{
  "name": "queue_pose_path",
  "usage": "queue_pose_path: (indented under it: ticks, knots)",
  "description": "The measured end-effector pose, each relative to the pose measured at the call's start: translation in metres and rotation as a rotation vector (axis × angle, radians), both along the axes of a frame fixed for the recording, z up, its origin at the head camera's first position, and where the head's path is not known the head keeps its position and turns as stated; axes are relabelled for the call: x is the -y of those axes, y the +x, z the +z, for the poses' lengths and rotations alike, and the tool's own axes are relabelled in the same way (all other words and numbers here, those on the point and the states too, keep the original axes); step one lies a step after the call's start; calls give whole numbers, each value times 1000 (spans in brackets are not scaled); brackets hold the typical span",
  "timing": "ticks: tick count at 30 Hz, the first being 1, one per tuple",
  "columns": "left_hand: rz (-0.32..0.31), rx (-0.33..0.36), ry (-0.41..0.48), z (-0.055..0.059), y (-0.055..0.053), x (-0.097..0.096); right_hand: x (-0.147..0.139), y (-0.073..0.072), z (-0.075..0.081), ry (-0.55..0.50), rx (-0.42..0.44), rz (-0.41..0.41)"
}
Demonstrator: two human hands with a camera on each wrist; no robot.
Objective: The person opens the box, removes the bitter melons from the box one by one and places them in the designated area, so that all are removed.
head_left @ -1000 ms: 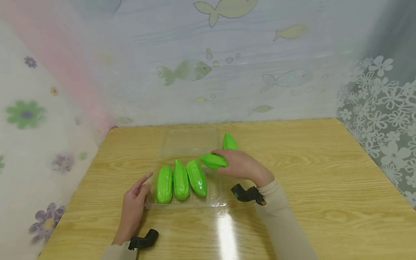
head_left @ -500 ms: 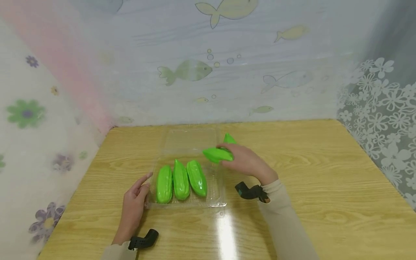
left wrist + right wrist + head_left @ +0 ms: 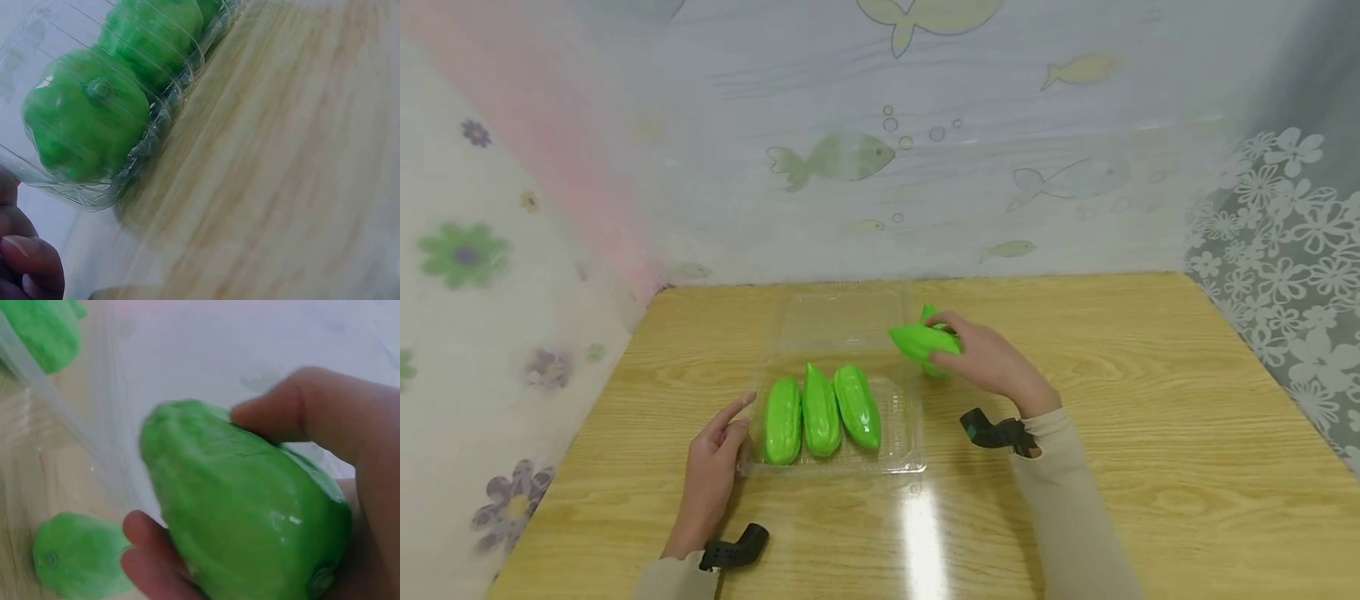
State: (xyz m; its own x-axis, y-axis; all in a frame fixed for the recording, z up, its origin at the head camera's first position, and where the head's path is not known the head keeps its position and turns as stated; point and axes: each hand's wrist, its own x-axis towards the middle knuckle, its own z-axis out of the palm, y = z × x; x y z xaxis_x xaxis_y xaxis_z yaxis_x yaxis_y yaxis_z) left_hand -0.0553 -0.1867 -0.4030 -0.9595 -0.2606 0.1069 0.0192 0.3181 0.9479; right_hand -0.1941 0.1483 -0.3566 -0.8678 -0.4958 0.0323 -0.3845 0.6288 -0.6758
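My right hand [image 3: 992, 354] grips a glossy green, ribbed, cucumber-shaped toy vegetable [image 3: 917, 340], raised past the container's right side; in the right wrist view my thumb and fingers wrap around this toy [image 3: 244, 494]. Behind it, another green toy [image 3: 928, 312] is partly hidden. Three similar toys [image 3: 822, 412] lie side by side in a clear plastic container [image 3: 897, 417], with bare space at its right. My left hand [image 3: 711, 458] touches the container's left wall with loosely bent fingers. The left wrist view shows fingers [image 3: 31, 256] at the container's corner, beside a toy's lobed end [image 3: 87, 115].
The container's clear lid [image 3: 846, 321] lies folded back toward the wall. A wooden table [image 3: 1135, 400] extends to both sides and forward. Behind it hangs a fish-patterned covering [image 3: 850, 158], with flower-patterned sheets at left and right.
My right hand has carried the toy vegetable rightward and away from me, from over the container's right part to beside the lid. My left hand keeps its place.
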Motion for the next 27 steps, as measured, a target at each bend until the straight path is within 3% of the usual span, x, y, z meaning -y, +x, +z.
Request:
queue_pose_path:
  ticks: [11, 27]
  knots:
    - [5, 7, -3, 1, 0, -1, -14, -7, -4, -147, 147, -73]
    - [-6, 7, 4, -3, -2, 1, -22, -14, -15, -186, 171, -120]
